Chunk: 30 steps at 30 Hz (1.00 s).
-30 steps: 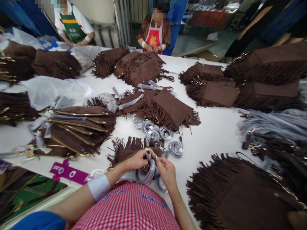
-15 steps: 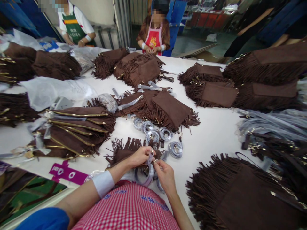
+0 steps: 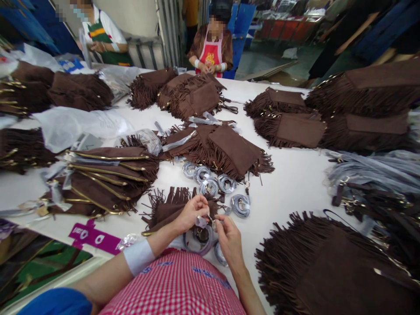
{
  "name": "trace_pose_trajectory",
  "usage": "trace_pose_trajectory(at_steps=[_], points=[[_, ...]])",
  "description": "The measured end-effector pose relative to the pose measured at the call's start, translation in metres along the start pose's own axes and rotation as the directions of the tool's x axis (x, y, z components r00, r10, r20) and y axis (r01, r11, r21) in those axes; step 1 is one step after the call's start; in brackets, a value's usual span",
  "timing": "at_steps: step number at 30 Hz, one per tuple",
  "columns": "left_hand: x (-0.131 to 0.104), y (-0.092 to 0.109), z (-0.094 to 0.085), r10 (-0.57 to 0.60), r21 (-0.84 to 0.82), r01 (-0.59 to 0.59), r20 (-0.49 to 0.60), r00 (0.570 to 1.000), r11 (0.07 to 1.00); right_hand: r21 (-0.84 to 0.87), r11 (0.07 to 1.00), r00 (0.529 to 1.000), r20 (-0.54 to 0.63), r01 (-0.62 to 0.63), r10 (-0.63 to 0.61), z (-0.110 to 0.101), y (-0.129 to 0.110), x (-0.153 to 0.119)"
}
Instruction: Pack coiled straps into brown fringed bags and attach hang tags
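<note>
My left hand [image 3: 195, 212] and my right hand [image 3: 227, 236] are close together at the table's near edge, each closed in a pinch. Between their fingertips is a small metal clasp on a strap wrapped in clear plastic. The coiled wrapped strap [image 3: 200, 251] hangs below the hands, against the checked apron. Beneath my left hand lies a brown fringed bag [image 3: 164, 213] with a gold zipper. Several wrapped strap coils [image 3: 208, 187] sit just beyond the hands; one coil [image 3: 240, 204] lies to the right.
Brown fringed bags [image 3: 232, 146] are piled ahead, zippered ones [image 3: 108, 179] to the left, and a large one [image 3: 337, 267] at the near right. Wrapped straps [image 3: 367, 175] lie at the right. Two people stand across the table [image 3: 292, 175]. A purple tag [image 3: 95, 237] is near the left edge.
My left hand has shifted slightly up and left, and the clasp between the hands has turned. The person at the back left has turned and raised their hands.
</note>
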<state>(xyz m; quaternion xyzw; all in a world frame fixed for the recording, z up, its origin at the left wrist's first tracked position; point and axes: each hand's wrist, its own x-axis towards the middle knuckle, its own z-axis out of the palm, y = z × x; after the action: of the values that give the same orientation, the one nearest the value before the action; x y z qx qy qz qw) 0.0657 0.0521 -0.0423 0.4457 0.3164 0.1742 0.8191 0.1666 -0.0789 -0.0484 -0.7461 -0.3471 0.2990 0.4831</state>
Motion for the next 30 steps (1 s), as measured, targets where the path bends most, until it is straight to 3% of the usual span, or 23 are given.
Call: trace_pose_trajectory(at_steps=[6,10,13,16,19,30], points=[[-0.007,0.016,0.012,0.096,0.103,-0.105,0.087,0.991,0.989,0.056,0.986,0.983,0.08,0.159,-0.163,0.003,-0.009,0.006],[-0.003,0.008,0.01,0.059,0.107,-0.064,0.05,0.997,0.992,0.169,0.985,0.999,0.041,-0.026,0.019,0.004,-0.007,0.003],[-0.002,-0.005,0.006,-0.038,0.303,0.013,0.078,0.996,0.953,0.216,0.966,0.99,0.018,-0.142,0.141,0.004,0.002,0.0],[-0.004,-0.01,0.008,-0.027,0.568,-0.047,0.122,0.992,0.822,0.221,0.959,0.984,0.013,-0.178,0.18,0.003,0.012,-0.002],[-0.004,-0.009,0.011,0.024,0.675,-0.132,0.167,0.986,0.726,0.221,0.955,0.98,0.005,-0.197,0.201,0.001,0.017,-0.001],[0.0,-0.02,0.009,0.016,0.707,-0.146,0.187,0.982,0.692,0.185,0.969,0.984,-0.034,-0.165,0.174,-0.001,0.014,0.0]])
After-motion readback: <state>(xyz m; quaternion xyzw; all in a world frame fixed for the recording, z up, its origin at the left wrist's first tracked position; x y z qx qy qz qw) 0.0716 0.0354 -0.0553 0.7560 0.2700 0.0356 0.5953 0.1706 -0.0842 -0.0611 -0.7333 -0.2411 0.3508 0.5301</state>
